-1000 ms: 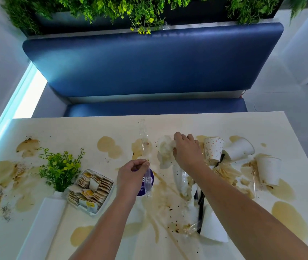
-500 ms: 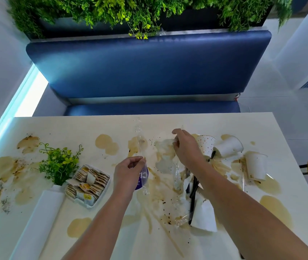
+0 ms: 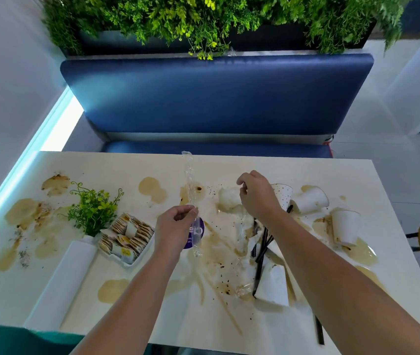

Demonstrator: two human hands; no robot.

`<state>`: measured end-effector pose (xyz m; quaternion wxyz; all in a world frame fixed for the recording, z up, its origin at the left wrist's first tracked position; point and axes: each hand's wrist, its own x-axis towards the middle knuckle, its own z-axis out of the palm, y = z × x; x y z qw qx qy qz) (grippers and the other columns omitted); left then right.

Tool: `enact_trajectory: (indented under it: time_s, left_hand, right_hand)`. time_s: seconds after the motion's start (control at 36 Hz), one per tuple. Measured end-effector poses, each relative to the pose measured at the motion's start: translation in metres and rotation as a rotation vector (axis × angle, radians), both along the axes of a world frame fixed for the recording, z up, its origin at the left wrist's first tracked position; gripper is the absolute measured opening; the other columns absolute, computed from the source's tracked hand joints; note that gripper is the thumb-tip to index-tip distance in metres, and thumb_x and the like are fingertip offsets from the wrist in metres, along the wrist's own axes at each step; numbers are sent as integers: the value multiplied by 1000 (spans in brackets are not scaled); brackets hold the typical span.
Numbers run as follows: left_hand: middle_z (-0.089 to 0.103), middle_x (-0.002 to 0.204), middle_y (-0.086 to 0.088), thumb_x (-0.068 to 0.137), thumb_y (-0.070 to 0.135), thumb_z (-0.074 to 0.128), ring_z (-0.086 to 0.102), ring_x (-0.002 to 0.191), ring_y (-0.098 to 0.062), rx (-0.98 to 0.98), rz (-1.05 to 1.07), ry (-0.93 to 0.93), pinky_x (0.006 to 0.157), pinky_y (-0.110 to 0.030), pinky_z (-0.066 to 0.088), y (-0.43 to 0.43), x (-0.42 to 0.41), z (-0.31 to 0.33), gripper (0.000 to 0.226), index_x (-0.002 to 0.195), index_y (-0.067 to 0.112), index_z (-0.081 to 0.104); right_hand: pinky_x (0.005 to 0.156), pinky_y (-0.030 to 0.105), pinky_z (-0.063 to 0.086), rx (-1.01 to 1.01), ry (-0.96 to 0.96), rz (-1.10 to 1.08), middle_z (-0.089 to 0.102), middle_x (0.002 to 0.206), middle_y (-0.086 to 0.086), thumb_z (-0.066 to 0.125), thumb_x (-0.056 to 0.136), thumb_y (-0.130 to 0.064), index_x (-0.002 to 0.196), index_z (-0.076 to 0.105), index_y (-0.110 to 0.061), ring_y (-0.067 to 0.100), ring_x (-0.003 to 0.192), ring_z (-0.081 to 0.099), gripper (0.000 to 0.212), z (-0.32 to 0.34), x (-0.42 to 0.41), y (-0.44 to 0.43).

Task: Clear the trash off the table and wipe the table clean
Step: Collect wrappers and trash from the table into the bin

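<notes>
My left hand (image 3: 176, 226) pinches a long clear wrapper (image 3: 190, 180) near its lower end, fingers clenched on it. The strip runs up toward twelve o'clock, above a purple sticker (image 3: 200, 230) on the stained counter (image 3: 331, 175). My right hand (image 3: 257, 198) hovers at two o'clock from the left one, fingers curled in a pinch; I cannot tell whether they grip the second clear wrapper (image 3: 240, 229) below them. A crumpled tissue (image 3: 228, 198) lies at nine o'clock of that hand, tipped paper cups (image 3: 311, 201) at three o'clock, black straws (image 3: 264, 242) at six.
</notes>
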<state>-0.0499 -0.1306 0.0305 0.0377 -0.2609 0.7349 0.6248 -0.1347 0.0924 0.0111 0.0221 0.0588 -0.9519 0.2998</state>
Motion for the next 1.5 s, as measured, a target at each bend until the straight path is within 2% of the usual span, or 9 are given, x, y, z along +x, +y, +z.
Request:
enact_trajectory:
  time_s: [0.17,0.25,0.36,0.5,0.58,0.78,1.08,1.28,1.5]
  left_hand:
    - [78,87,7,89,32,80,73,91,-18,-23,-20,-33,87,-36,60,3,2,-9,5,91,28,79]
    - [78,89,5,89,32,80,74,91,-19,-35,-37,-49,90,-41,61,3,0,-16,3,91,29,79]
    - [78,92,5,89,34,80,73,93,-20,-53,-53,-74,92,-47,60,4,1,-26,3,90,31,78]
    - [77,87,9,86,39,81,73,92,-20,-69,-43,-84,92,-49,60,-1,4,-35,4,84,37,78]
    - [76,81,9,89,34,80,73,88,-21,-79,-37,-75,90,-48,60,-3,7,-34,6,83,34,78]
    - [75,83,-1,91,30,79,71,80,-19,-83,0,-28,82,-44,61,-7,12,-18,8,85,32,75]
    - [78,88,2,89,36,80,75,88,-23,-102,28,6,80,-45,64,-24,28,-6,10,94,28,78]
    - [69,68,13,91,28,79,63,67,-9,-100,72,35,69,-31,53,-35,48,0,2,89,27,77]
    - [69,72,6,88,37,80,61,70,-15,-95,180,20,78,-45,57,-73,89,4,10,90,28,78]
  right_hand:
    - [90,36,47,279,-192,97,46,132,4,62,97,-23,119,65,-21,28,120,37,22,-17,3,-5]
    - [105,44,40,460,-314,188,40,145,5,56,99,-26,127,64,-27,33,131,30,30,-28,1,-11]
    - [104,48,37,516,-378,189,49,130,5,54,95,-15,125,62,-17,33,126,35,31,-44,-1,-18]
    - [93,42,41,364,-173,94,61,105,2,53,92,-1,105,68,-11,28,109,48,22,-46,-1,-20]
    - [86,39,47,234,-46,76,67,106,3,56,92,-2,106,71,-11,26,101,51,22,-40,0,-20]
    - [86,43,53,-44,82,65,67,115,6,54,94,2,121,64,-9,26,100,60,31,-5,10,-23]
    - [96,45,49,-8,-33,205,60,124,-4,49,99,-3,131,59,-20,19,88,61,38,19,33,-30]
    - [89,43,53,-47,-16,294,60,115,-6,51,96,-4,128,57,-28,16,82,62,41,30,46,-49]
    - [86,42,51,-83,42,448,60,120,-6,52,96,-5,128,58,-27,11,80,56,39,55,73,-107]
